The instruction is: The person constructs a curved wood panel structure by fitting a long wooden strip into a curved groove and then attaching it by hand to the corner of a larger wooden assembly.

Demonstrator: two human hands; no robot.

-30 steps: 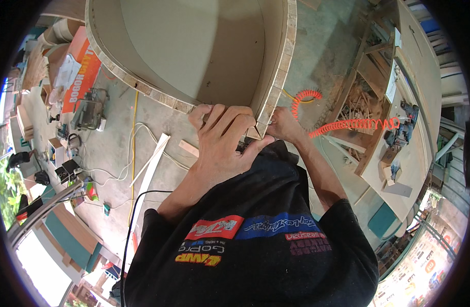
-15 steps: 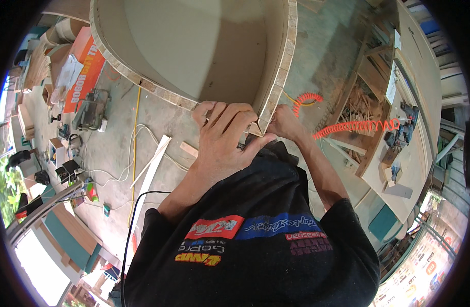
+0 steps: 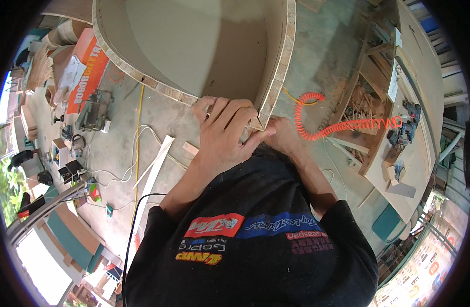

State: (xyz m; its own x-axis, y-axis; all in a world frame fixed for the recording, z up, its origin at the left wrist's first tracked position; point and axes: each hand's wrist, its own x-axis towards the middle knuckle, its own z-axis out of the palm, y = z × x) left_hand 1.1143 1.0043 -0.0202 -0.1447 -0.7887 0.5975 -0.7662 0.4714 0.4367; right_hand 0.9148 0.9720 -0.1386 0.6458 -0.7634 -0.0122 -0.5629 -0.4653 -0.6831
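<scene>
In front of me stands a large curved, teardrop-shaped wooden frame (image 3: 166, 91), its rim edged with small wood blocks and its inside pale and smooth. The rim's two sides meet at a pointed corner close to my chest. My left hand (image 3: 222, 130) is closed over that corner, its bent fingers hooked across the rim and its thumb pointing right beneath the tip. Just right of the corner and below the rim is my right hand (image 3: 286, 135); its fingers are hidden, so what it holds does not show.
A red coiled air hose (image 3: 358, 124) runs from the floor to a workbench (image 3: 401, 197) at right. A yellow hose (image 3: 139, 123), a white strip (image 3: 155, 161) and cables lie on the floor at left, near a grey machine (image 3: 95, 110) and an orange banner (image 3: 86, 71).
My right hand has drawn back toward my body, below the corner, and the forearm has shifted. The red hose's loop shows more fully. My left hand keeps its grip on the corner.
</scene>
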